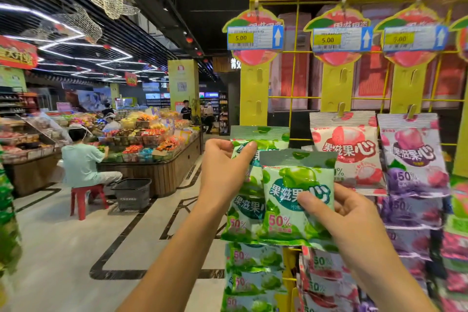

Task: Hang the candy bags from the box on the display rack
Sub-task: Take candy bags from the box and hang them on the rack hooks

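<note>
Supermarket aisle. Pale polished floor with dark inlaid bands (63, 248); long wooden snack island (164, 175) at left, with a person in mint shirt (81, 162) seated beside it.

Right hand (354, 230) pinches the front green foil candy bag (296, 200), held before the yellow wire display rack (293, 71). Left hand (225, 172) grips a second green candy bag (243, 210) behind it. Pink foil bag (352, 154) hangs just right.

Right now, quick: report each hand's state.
Left hand: pinching the rear green candy bag.
Right hand: pinching the front green candy bag.
</note>
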